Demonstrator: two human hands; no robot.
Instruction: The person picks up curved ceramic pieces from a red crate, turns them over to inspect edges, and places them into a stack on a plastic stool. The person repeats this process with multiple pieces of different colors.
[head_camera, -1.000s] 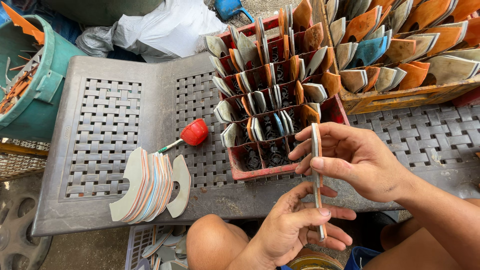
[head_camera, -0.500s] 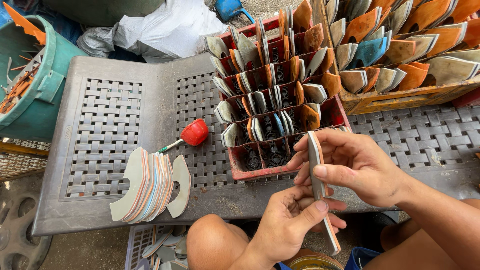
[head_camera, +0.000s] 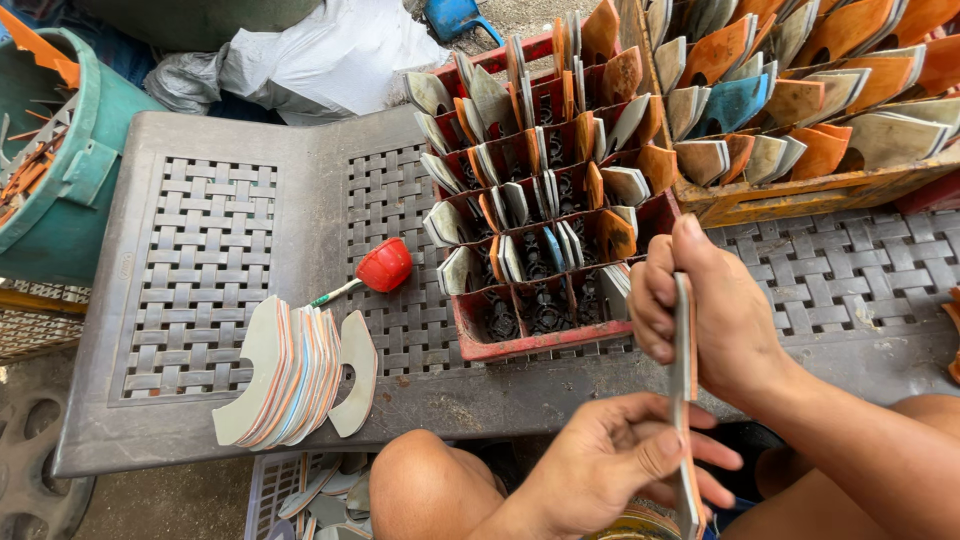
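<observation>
A thin flat curved piece (head_camera: 684, 340), seen edge-on, stands nearly upright between my two hands. My right hand (head_camera: 712, 318) pinches its upper part, just in front of the red crate (head_camera: 520, 342). My left hand (head_camera: 610, 468) grips its lower end below, close to my knee. The red crate has many cells, most of them stuffed with grey, orange and blue flat pieces; the front cells show dark bottoms. A fanned stack of similar crescent-shaped pieces (head_camera: 295, 372) lies on the grey plastic bench (head_camera: 210, 240) to the left.
A red round-headed tool with a thin handle (head_camera: 375, 270) lies on the bench between stack and crate. A wooden crate (head_camera: 800, 190) full of pieces stands at the back right. A teal bucket (head_camera: 55, 170) sits far left, a white bag (head_camera: 330, 50) behind.
Both hands have shifted slightly down and right with the piece. My right hand has slid along its upper part; my left hand has closed tighter on the lower end.
</observation>
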